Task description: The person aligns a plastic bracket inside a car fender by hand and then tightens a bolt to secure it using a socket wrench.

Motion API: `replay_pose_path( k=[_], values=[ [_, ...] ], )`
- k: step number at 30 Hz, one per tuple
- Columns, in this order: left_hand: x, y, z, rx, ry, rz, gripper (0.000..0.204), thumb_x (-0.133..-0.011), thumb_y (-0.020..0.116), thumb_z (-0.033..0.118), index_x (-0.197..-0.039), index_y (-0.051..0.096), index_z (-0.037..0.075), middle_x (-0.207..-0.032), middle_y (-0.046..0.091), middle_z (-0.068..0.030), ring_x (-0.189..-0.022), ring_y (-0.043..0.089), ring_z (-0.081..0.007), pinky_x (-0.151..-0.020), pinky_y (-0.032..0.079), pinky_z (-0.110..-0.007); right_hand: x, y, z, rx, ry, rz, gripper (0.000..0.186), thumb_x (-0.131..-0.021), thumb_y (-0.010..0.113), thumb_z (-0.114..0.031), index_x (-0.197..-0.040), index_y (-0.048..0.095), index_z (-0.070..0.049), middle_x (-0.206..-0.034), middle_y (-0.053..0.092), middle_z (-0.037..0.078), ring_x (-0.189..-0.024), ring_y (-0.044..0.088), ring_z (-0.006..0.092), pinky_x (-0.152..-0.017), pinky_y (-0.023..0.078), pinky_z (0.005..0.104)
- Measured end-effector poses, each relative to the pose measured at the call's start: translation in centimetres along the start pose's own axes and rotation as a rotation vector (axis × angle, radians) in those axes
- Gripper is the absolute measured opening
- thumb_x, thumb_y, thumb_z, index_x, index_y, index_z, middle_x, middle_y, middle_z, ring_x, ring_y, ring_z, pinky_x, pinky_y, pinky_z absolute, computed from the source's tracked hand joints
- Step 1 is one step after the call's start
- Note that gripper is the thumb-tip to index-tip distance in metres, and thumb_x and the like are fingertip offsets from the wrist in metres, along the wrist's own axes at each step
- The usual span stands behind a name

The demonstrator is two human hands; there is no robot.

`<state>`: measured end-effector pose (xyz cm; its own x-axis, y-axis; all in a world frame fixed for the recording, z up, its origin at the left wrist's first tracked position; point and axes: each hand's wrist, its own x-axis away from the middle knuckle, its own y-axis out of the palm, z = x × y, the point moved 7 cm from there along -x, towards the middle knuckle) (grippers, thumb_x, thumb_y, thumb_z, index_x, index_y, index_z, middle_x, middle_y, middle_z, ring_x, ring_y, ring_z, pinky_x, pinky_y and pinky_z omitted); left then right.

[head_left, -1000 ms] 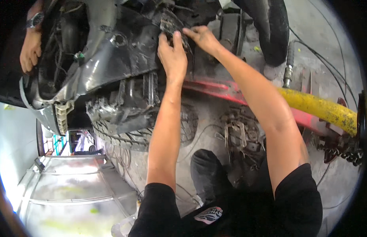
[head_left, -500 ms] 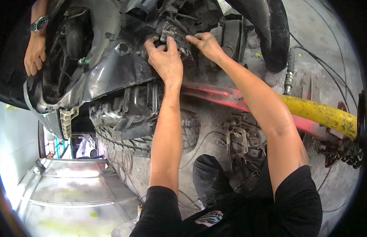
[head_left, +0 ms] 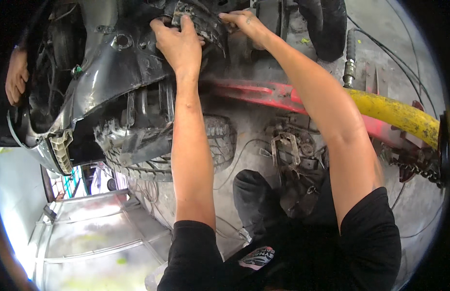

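A dark, scraped and bent sheet-metal piece sticks out of the damaged car body at the top of the view. My left hand grips its near left part, index finger stretched along the face and the other fingers curled beneath. At its right edge my right hand pinches with thumb and fingertips, partly lost against the dark metal. Left of my hands lies a glossy black body panel with a round hole. Both my arms reach far forward, and where the piece joins the body is hard to make out.
Another person's hand rests by the car's left edge; a dark trouser leg stands beyond my right hand. Below are a tyre, a red beam, a yellow tube, metal clamps and chains, and hoses.
The whole view has shifted, so the car and my hands appear higher and further left. Both hands keep their hold on the metal piece. The other person's watch is no longer visible.
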<state>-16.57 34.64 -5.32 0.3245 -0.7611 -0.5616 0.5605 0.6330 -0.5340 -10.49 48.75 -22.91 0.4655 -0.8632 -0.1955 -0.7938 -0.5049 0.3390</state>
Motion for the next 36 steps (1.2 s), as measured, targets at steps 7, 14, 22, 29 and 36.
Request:
replay_pose_path(
  k=[7, 14, 22, 29, 36],
  values=[
    [0.5, -0.6, 0.3, -0.049, 0.004, 0.047, 0.046, -0.097, 0.065, 0.01, -0.123, 0.035, -0.013, -0.079, 0.065, -0.0245, -0.054, 0.069, -0.0264, -0.044, 0.058, -0.034, 0.5, -0.5, -0.2, -0.056, -0.005, -0.116, 0.029, -0.099, 0.055, -0.019, -0.112, 0.07, 0.001, -0.106, 0.064, 0.009, -0.094, 0.063, 0.02, -0.093, 0.062, 0.0433],
    [-0.5, -0.7, 0.9, -0.157, 0.116, 0.17, 0.033, -0.093, 0.068, 0.012, -0.11, 0.047, -0.007, -0.067, 0.065, -0.021, -0.067, 0.069, -0.0383, -0.074, 0.054, -0.048, -1.6, -3.1, 1.5, -0.004, 0.074, -0.075, 0.031, -0.093, 0.044, 0.005, -0.119, 0.061, 0.005, -0.1, 0.068, 0.017, -0.08, 0.07, 0.0272, -0.078, 0.065, 0.0448],
    [1.2, -1.0, 1.3, -0.053, -0.069, 0.207, 0.038, -0.091, 0.074, 0.013, -0.112, 0.047, -0.005, -0.069, 0.064, -0.0204, -0.057, 0.066, -0.0328, -0.061, 0.053, -0.045, 0.1, -3.2, -2.2, -0.149, 0.094, 0.132, 0.03, -0.094, 0.048, 0.005, -0.117, 0.061, 0.017, -0.104, 0.071, 0.028, -0.082, 0.076, 0.0337, -0.073, 0.066, 0.0399],
    [0.3, -1.1, 1.0, -0.242, 0.026, 0.219, 0.04, -0.089, 0.073, 0.009, -0.116, 0.047, -0.005, -0.076, 0.066, -0.0239, -0.073, 0.068, -0.0439, -0.076, 0.052, -0.051, -1.0, -2.2, -5.5, -0.291, -0.14, 0.105, 0.029, -0.092, 0.054, 0.004, -0.117, 0.063, 0.017, -0.102, 0.073, 0.026, -0.087, 0.077, 0.0337, -0.076, 0.065, 0.0374],
    [0.8, -0.6, 1.9, -0.261, -0.019, 0.186, 0.039, -0.089, 0.073, 0.009, -0.114, 0.047, -0.004, -0.079, 0.068, -0.0257, -0.084, 0.068, -0.0489, -0.082, 0.05, -0.053, -0.2, -0.1, -10.1, 0.09, -0.351, 0.122, 0.039, -0.094, 0.071, -0.011, -0.126, 0.063, 0.011, -0.103, 0.075, 0.019, -0.093, 0.075, 0.0232, -0.082, 0.061, 0.0339]
  ],
)
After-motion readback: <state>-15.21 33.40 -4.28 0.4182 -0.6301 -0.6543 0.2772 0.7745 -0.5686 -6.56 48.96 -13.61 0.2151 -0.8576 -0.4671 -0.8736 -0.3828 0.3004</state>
